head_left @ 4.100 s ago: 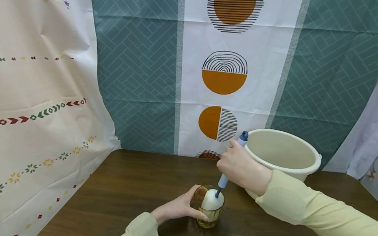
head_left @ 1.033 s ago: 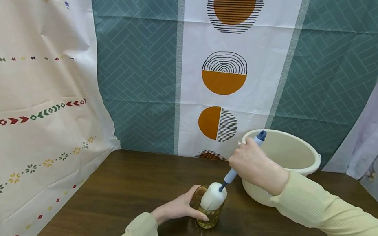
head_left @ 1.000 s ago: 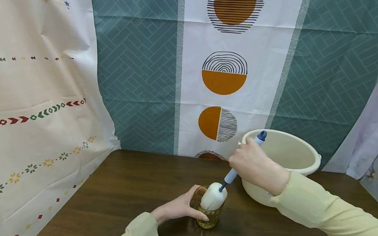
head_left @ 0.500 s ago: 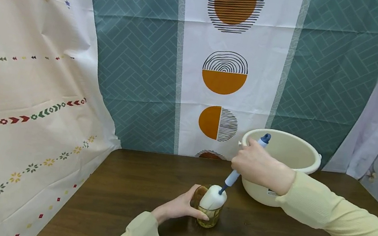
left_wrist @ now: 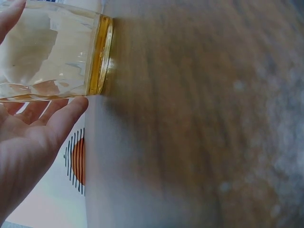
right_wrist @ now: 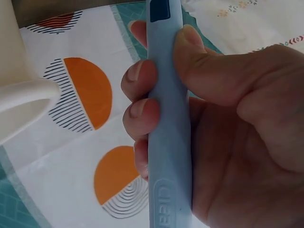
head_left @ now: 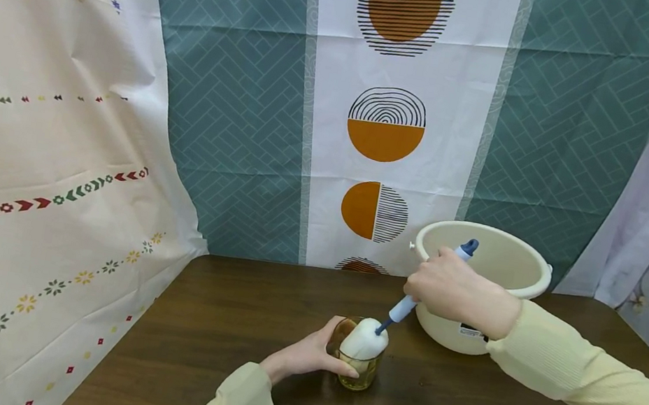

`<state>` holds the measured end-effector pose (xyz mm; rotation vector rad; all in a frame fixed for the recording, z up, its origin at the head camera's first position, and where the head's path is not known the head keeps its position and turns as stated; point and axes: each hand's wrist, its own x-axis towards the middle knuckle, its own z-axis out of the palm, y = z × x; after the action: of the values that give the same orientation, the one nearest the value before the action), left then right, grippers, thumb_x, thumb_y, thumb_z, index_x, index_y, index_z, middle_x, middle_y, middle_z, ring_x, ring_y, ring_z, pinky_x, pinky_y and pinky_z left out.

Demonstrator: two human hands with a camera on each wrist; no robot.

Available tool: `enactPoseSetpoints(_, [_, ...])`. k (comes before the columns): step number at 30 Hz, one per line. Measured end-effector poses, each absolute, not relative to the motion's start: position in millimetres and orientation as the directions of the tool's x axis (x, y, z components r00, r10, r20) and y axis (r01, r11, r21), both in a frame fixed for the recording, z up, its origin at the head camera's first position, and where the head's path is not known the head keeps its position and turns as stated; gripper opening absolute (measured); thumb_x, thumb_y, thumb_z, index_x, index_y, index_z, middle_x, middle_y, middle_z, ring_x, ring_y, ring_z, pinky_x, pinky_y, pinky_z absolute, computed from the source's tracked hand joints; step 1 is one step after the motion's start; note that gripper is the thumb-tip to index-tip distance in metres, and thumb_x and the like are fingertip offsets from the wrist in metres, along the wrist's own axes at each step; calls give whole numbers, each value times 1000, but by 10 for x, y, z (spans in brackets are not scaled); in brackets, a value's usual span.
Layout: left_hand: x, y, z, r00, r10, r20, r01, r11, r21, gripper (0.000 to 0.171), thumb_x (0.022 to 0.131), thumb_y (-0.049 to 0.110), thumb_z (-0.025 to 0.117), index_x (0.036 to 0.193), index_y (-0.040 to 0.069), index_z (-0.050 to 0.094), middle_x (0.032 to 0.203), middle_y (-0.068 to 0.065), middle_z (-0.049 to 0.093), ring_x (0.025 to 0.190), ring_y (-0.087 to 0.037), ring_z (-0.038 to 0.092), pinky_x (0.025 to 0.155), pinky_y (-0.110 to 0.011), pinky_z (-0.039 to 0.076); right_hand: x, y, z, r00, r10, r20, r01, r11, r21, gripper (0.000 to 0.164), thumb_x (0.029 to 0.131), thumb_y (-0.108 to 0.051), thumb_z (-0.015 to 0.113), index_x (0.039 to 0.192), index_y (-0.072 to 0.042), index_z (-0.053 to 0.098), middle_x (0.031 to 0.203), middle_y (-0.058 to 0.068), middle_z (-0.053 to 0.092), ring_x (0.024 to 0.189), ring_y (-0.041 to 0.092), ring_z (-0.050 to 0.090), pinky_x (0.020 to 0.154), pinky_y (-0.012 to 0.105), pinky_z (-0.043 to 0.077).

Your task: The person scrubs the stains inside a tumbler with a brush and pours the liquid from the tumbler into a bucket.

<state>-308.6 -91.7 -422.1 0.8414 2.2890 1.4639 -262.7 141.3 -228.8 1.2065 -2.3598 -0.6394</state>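
An amber glass (head_left: 357, 375) stands upright on the brown wooden table. My left hand (head_left: 311, 354) holds it from the left, thumb along the near side and fingers round the far side. In the left wrist view the glass (left_wrist: 52, 52) shows its thick base down on the wood. My right hand (head_left: 460, 291) grips the light blue handle of a sponge cleaning brush (head_left: 402, 309), tilted up to the right. The brush's white sponge head (head_left: 365, 340) sits partly inside the glass. In the right wrist view, curled fingers and thumb wrap the blue handle (right_wrist: 168, 118).
Behind my right hand stands a cream bucket (head_left: 519, 262), partly hidden by the hand. The wooden table (head_left: 258, 298) runs back to a patterned cloth hanging (head_left: 237, 111). A printed cream cloth (head_left: 41, 221) drapes on the left.
My right hand has shifted right and slightly down, and the brush handle leans further to the right. The sponge head has tilted within the glass. My left hand and the glass stay in place.
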Motion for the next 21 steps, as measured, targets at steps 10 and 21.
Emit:
enactPoseSetpoints(10, [-3094, -924, -4238, -792, 608, 60, 320, 330, 888, 72, 73, 33, 74, 129, 20, 31, 121, 4, 41, 108, -14, 41, 89, -43, 31, -2635, 1616, -2371, -611, -779, 145, -686, 612, 393, 8, 74, -20, 73, 71, -22, 65, 61, -17, 52, 50, 6, 37, 49, 28, 27])
enactPoseSetpoints(21, [-3093, -936, -4240, -796, 603, 56, 314, 332, 889, 74, 72, 32, 76, 130, 20, 32, 115, 3, 45, 104, -15, 45, 88, -45, 32, -2624, 1815, -2486, -674, -729, 117, -690, 678, 252, 5, 79, -17, 68, 83, -20, 67, 62, -15, 49, 49, 6, 35, 44, 24, 28])
